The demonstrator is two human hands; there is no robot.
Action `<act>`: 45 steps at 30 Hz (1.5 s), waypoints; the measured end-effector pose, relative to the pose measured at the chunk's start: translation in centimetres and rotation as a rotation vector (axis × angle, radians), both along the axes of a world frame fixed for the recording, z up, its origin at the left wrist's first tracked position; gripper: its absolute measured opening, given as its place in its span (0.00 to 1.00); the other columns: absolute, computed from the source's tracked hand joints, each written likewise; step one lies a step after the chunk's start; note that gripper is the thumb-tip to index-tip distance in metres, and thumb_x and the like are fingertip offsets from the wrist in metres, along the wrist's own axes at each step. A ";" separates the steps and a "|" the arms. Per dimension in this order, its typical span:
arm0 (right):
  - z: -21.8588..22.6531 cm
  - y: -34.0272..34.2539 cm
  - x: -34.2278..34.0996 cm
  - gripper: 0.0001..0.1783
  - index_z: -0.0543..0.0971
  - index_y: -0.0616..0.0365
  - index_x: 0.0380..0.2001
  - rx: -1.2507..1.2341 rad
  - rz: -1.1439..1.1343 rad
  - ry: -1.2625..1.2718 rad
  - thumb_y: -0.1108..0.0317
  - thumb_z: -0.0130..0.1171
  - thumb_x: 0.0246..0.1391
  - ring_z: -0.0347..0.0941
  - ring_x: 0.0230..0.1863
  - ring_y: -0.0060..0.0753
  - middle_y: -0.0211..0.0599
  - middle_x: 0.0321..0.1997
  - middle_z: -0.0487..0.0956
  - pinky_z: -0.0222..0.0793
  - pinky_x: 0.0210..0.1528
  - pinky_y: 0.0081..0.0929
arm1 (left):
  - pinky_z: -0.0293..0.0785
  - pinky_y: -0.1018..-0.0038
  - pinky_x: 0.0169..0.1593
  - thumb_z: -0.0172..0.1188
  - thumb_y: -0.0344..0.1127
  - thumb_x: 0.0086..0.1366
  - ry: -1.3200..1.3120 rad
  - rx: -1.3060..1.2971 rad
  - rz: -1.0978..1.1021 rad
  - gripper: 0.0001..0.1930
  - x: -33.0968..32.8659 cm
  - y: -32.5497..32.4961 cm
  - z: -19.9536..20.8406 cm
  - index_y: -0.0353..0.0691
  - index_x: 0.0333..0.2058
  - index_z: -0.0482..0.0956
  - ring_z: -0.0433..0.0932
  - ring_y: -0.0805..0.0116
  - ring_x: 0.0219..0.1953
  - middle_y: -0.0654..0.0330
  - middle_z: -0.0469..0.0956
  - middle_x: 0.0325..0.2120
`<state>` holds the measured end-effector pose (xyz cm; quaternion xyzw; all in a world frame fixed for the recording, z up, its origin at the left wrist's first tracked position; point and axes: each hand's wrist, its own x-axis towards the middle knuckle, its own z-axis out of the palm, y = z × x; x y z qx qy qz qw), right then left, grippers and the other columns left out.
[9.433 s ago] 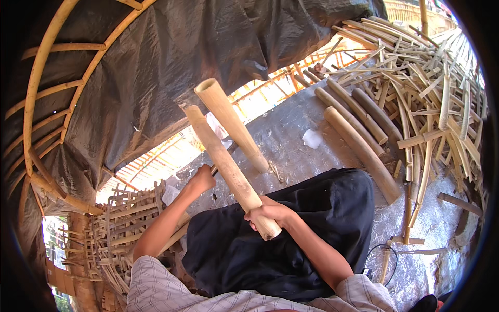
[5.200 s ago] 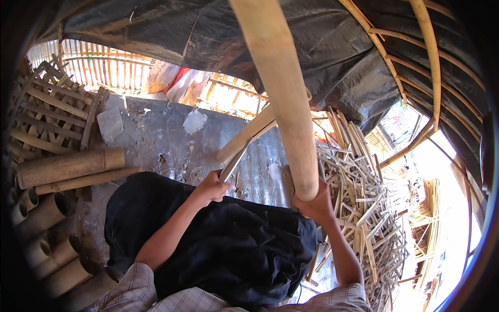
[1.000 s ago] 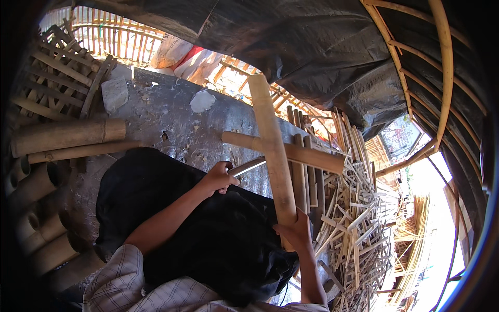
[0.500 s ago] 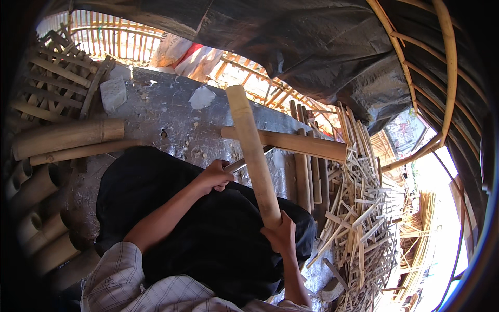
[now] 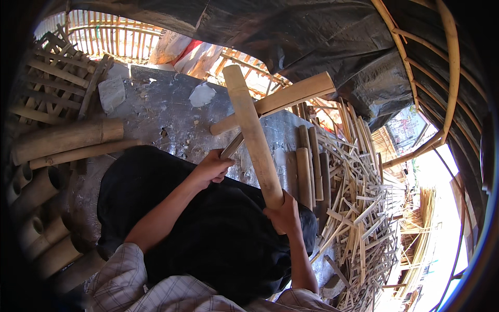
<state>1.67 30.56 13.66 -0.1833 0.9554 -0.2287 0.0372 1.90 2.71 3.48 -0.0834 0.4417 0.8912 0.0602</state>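
Observation:
My left hand (image 5: 211,167) is closed round a narrow grey metal tool (image 5: 232,146). The tool slants up to the right, and its far end is hidden behind the bamboo club. My right hand (image 5: 284,213) grips the lower end of this thick bamboo club (image 5: 249,132), which leans up and to the left. Behind the club, a length of bamboo (image 5: 301,94) crosses it, its right end tilted up. A dark line runs along the lower side of that length near the crossing. Whether the tool sits in it, I cannot tell. Black cloth (image 5: 192,239) covers my lap.
A worn grey surface (image 5: 156,106) spreads ahead, with a pale block (image 5: 112,94) on it. Thick bamboo lengths (image 5: 67,139) lie at left. Upright bamboo pieces (image 5: 303,177) and a heap of split strips (image 5: 361,223) stand at right. Black sheeting (image 5: 322,41) hangs above.
The crossing bamboo length has swung its right end upward, and the metal tool now slants more steeply. The club's top has risen slightly; my right hand has shifted a little right and up.

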 end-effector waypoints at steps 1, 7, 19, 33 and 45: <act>0.0 0.2 -0.2 0.33 0.79 0.69 0.48 0.022 -0.013 -0.007 0.65 0.76 0.37 0.82 0.45 0.65 0.62 0.39 0.84 0.77 0.50 0.46 | 0.50 0.79 0.16 0.63 0.32 0.71 0.010 -0.054 0.048 0.11 -0.2 0.1 0.0 0.38 0.41 0.68 0.58 0.84 0.14 0.71 0.61 0.17; 8.5 -1.8 1.1 0.35 0.79 0.66 0.52 0.048 -0.138 0.226 0.66 0.74 0.36 0.81 0.48 0.65 0.63 0.44 0.83 0.74 0.52 0.52 | 0.50 0.77 0.16 0.61 0.33 0.73 0.001 0.045 -0.042 0.12 0.0 0.0 0.8 0.41 0.36 0.65 0.56 0.83 0.12 0.72 0.59 0.14; 3.5 -3.9 -3.5 0.29 0.79 0.69 0.45 0.002 -0.131 -0.181 0.67 0.73 0.36 0.82 0.44 0.63 0.60 0.39 0.84 0.77 0.49 0.47 | 0.49 0.79 0.16 0.63 0.35 0.72 0.074 0.178 0.063 0.11 -0.1 -1.0 0.3 0.40 0.38 0.68 0.56 0.85 0.14 0.73 0.59 0.16; 0.3 -2.4 -5.1 0.31 0.79 0.71 0.49 0.047 0.039 -0.158 0.69 0.74 0.38 0.85 0.46 0.53 0.60 0.41 0.85 0.79 0.50 0.44 | 0.47 0.80 0.15 0.60 0.29 0.72 0.014 0.182 0.024 0.08 0.0 -1.7 0.6 0.43 0.37 0.67 0.55 0.86 0.13 0.74 0.57 0.15; 4.9 -4.0 -3.8 0.23 0.79 0.66 0.42 -0.354 0.064 0.013 0.74 0.71 0.39 0.80 0.35 0.29 0.40 0.33 0.83 0.77 0.42 0.33 | 0.48 0.81 0.14 0.60 0.29 0.72 0.061 0.243 0.037 0.10 -0.2 -2.2 -0.1 0.44 0.34 0.67 0.56 0.85 0.13 0.74 0.59 0.16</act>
